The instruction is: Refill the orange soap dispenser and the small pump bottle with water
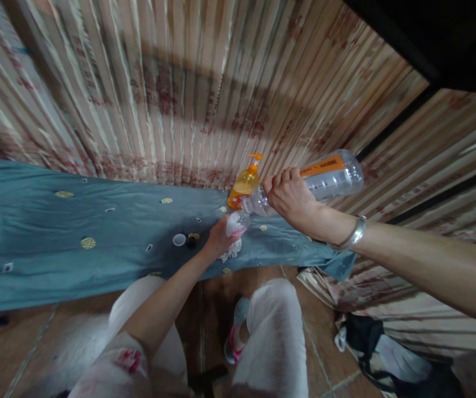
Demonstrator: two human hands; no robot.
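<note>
My right hand (pixel 289 196) grips a large clear plastic bottle (pixel 335 177) with an orange label, tilted so its neck points down and left. Fingers of my left hand (pixel 218 237) wrap round a small clear bottle (pixel 236 224) with a white and pink label. The two bottle mouths meet or nearly meet; I cannot tell whether liquid flows between them. Just behind them stands an orange pump bottle (pixel 241 188) with yellow liquid. A crumpled whitish thing (pixel 232 250) lies below the small bottle. Left of my left hand are a white cap (pixel 178 240) and a small dark round thing (pixel 192 241).
A blue-green patterned cloth (pixel 121 221) covers the long low surface before me. Behind it hangs a pleated floral curtain (pixel 188 99). Dark bars (pixel 412 209) cross the right side. A dark bag or cloth heap (pixel 391 354) lies on the tiled floor (pixel 316 331) at lower right.
</note>
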